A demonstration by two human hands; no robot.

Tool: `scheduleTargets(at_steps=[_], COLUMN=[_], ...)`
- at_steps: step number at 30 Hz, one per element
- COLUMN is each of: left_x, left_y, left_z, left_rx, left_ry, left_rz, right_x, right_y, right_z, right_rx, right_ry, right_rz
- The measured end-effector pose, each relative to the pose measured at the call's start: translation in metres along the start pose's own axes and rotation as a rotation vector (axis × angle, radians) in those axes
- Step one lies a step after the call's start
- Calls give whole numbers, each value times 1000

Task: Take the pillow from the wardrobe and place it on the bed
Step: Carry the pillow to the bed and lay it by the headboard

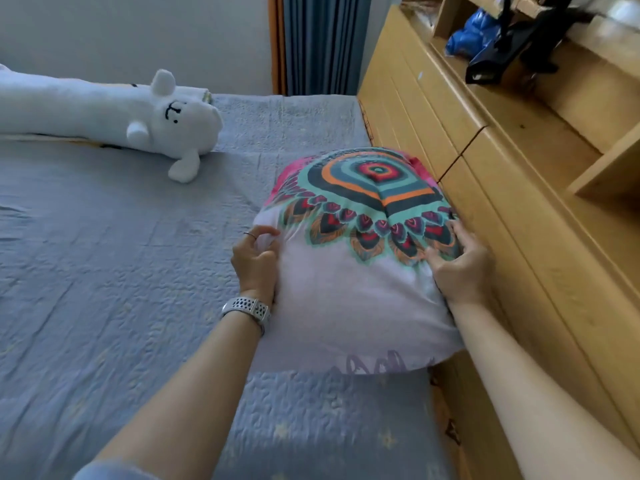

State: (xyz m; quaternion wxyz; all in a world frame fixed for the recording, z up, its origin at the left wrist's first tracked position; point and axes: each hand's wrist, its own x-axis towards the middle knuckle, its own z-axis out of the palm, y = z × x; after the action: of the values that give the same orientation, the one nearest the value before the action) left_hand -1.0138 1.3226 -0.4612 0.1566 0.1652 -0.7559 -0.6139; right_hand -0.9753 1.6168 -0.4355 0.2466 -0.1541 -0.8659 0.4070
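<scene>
A plump pillow (349,299) with a white cover and a bright mandala print in teal, orange and red lies on the blue quilted bed (121,271), against the wooden headboard unit on the right. My left hand (254,261) grips the pillow's left edge, fingers curled into the fabric. My right hand (459,268) presses on its right side next to the wood, fingers spread over the print. The wardrobe is out of view.
A long white plush animal (114,116) lies across the far left of the bed. The wooden headboard unit (519,209) with shelves runs along the right; a blue bag (471,32) and a black object (502,53) sit on it. Blue curtains (322,43) hang behind.
</scene>
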Motion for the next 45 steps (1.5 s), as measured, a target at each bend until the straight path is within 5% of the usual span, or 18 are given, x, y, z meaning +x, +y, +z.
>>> scheduleTargets(at_steps=[13,18,26,30,32,34,36,38,42,45], left_x=[-37,4,10,4,7,12,19,26,17,-1], left_y=[-104,-85,-98,-99,-100,-106,-112,-102,-83,-112], left_z=[9,28,49,77,79,74,69,72,110,120], left_rx=[298,668,190,-152,-126,38,454,795,875,1043], left_ry=[-457,-646,-493,-287,-279,-345,-412,-407,-410,-571], left_rz=[-221,-305,-702,-574,-460,-398,-344,-231,212,229], right_x=[-57,-56,-41,-53,-54,-50,-48,-39,-20,-40], right_y=[107,103,102,101,101,101,101,97,91,115], right_z=[23,35,48,58,64,69,72,79,105,124], right_rx=[-441,-685,-525,-537,-539,-628,-777,-781,-725,-783], right_ry=[-365,-450,-449,-219,-157,-193,-200,-128,-248,-385], right_rz=[412,468,659,395,296,337,339,156,-73,-74])
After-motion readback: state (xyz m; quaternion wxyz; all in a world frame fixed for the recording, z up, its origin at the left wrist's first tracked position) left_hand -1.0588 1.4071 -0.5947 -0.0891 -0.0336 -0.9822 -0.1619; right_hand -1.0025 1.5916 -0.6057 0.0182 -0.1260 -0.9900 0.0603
